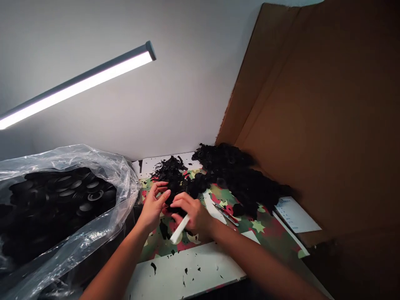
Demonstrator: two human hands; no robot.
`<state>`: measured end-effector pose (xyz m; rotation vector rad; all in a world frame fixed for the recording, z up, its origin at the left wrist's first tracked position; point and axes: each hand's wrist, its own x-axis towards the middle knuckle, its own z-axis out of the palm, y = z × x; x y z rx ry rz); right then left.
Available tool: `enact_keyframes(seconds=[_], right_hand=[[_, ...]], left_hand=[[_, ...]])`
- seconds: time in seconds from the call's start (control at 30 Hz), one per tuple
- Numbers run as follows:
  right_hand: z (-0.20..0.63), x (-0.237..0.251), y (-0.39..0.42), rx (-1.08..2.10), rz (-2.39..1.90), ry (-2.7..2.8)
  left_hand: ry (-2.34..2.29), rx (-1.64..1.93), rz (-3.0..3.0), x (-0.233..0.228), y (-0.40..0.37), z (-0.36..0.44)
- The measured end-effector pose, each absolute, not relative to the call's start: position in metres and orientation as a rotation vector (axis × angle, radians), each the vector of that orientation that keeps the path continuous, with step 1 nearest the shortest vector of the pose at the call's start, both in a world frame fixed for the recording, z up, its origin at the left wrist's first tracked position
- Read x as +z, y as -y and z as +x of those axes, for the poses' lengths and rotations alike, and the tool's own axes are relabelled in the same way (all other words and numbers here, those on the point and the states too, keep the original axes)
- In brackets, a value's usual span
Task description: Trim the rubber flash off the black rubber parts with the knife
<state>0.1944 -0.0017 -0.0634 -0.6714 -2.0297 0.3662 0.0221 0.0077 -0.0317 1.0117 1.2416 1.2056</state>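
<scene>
My right hand (194,211) is closed around a slim white stick-like tool (180,230), whose pale end points down toward me. Its other end is hidden by my fingers. Just left of it, my left hand (153,207) has its thumb and fingers apart and slightly curved, with no held thing visible. Both hands hover at the near side of a heap of thin black scraps (171,168). Dark pieces lie under and between the fingers, too dim to tell apart. A camouflage-patterned sheet with stars (258,226) covers the work surface.
At left, a clear plastic bag (128,196) holds many black ring-like discs (66,192). A large black pile (250,183) lies against a cardboard wall (312,125). Red-handled tweezers or snips (229,216) and a white printed card (298,214) lie at right. A lamp (78,85) hangs above.
</scene>
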Motion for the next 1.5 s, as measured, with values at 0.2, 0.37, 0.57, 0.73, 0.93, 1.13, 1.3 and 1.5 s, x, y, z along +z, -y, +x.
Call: enact_keyframes(seconds=[0.2,0.37,0.57,0.73,0.93,1.13,1.3,1.5], right_hand=[[0.216,-0.044,-0.012,0.499,-0.928,1.445],[0.207,-0.04,-0.01,0.795,-0.933,1.523],[0.195,-0.043,0.0,0.745,-0.98,1.611],[0.198,-0.041,0.001,0.681,-0.86,1.749],[0.196,-0.04,0.003,0.494,-0.75,1.896],[0.192,-0.045,0.001,0.236,-0.692,1.958],[0.181,-0.052,0.006,0.083,-0.694,1.976],[0.203,-0.059,-0.017,0.171,-1.089,1.703]], left_hand=[[-1.315,1.173,1.329,-0.038,0.008,0.01],[-1.283,1.236,1.325,-0.048,0.009,0.011],[-1.279,1.276,1.458,-0.053,0.015,0.01],[-1.227,1.394,1.424,-0.054,0.014,0.014],[-1.183,1.402,1.513,-0.06,0.015,0.016],[-1.238,1.376,1.694,-0.06,0.017,0.014],[-1.323,1.427,1.766,-0.058,0.022,0.017],[-1.176,1.635,1.476,-0.048,0.026,0.022]])
